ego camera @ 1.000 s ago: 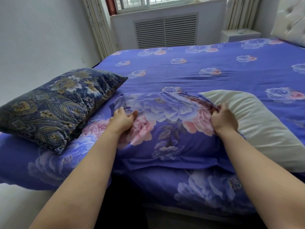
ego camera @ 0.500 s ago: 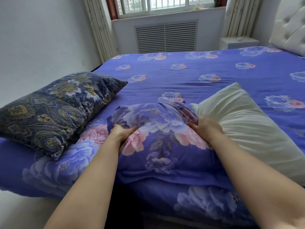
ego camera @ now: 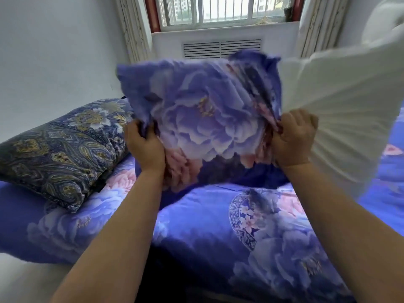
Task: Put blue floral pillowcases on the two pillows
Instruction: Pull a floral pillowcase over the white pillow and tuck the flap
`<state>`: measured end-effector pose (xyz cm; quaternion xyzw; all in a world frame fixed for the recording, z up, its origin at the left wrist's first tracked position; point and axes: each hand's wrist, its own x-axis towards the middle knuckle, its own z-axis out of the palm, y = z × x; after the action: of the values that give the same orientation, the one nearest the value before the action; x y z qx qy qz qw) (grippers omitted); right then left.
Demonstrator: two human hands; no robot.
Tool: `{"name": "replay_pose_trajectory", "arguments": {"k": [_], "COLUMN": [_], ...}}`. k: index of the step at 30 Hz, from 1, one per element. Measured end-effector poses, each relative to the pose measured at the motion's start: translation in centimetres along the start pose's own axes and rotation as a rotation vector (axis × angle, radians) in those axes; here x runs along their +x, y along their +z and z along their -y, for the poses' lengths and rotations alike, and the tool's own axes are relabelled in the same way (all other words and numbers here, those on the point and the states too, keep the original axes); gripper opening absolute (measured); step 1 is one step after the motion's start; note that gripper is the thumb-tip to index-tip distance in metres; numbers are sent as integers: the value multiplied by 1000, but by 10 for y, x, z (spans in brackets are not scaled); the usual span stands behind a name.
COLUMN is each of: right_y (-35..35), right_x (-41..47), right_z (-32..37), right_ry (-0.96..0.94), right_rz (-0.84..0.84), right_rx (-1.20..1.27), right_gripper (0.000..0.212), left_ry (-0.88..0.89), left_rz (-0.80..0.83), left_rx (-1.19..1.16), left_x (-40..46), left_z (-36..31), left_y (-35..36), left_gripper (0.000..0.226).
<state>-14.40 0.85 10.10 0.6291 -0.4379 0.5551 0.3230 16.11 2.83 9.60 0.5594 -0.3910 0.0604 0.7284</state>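
lifted off the bed since the earlier frame, the white pillow (ego camera: pixel 341 101) now hangs in the air, half inside the blue floral pillowcase (ego camera: pixel 203 119). its long axis runs from the covered end at upper left to the bare end at upper right. the left hand (ego camera: pixel 145 145) and right hand (ego camera: pixel 291 138) each keep a clenched grip on the case's bunched edge; the bare end lies nearer the right hand. i count two pillows: this one and a dark paisley pillow (ego camera: pixel 63 147) on the bed (ego camera: pixel 218 215).
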Motion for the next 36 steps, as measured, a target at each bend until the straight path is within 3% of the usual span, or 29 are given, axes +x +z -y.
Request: {"name": "replay_pose_trajectory", "arguments": {"k": [2,3,5,7,9,12,14,18,22,24,28,30,33,34,36], "right_y": [2,4,6,2,-12,-27,-30,-36,-53,-60,-63,-59,-50,-48,-49], "right_x": [7,5,-13,-44,-75,-103,-99,-80,-51,-43,-45,-52,-83,-93,-113], "right_z": [-2,-4,-5,-1,11,32,41,60,83,99,127,137,151,156,167], "right_ry": [46,91,232,445,607,580,505,365,342,342,230,220,206,158,122], "right_rz": [-49,-14,167,403,452,279,263,469,843,820,563,666,1057,1068,876], "right_rx": [-24,-65,-123,-64,76,177,135,-104,-295,-290,-120,93,212,206,268], "right_gripper": [23,22,30,54,68,65,61,56,46,43,39,42,53,55,44], "left_ry": [86,45,-103,-175,-273,-326,-319,-105,-88,-102,-144,-303,-647,-750,-916], "left_rz": [24,100,259,338,365,438,483,582,641,648,440,252,0,-57,-138], "left_rx": [-49,-101,-251,-332,-351,-214,-48,149,248,297,256,143,-58,-124,-251], "left_x": [8,9,4,-4,-16,-30,-33,-38,-51,-55,-69,-84,-109,-118,-132], "left_z": [-3,-2,2,9,18,28,35,42,35,33,40,40,45,51,62], "left_y": [6,7,3,-6,-16,-21,-22,-35,-52,-62,-94,-109,-118,-119,-120], "left_gripper": [27,40,71,95,105,89,77,66,49,34,21,21,33,42,64]}}
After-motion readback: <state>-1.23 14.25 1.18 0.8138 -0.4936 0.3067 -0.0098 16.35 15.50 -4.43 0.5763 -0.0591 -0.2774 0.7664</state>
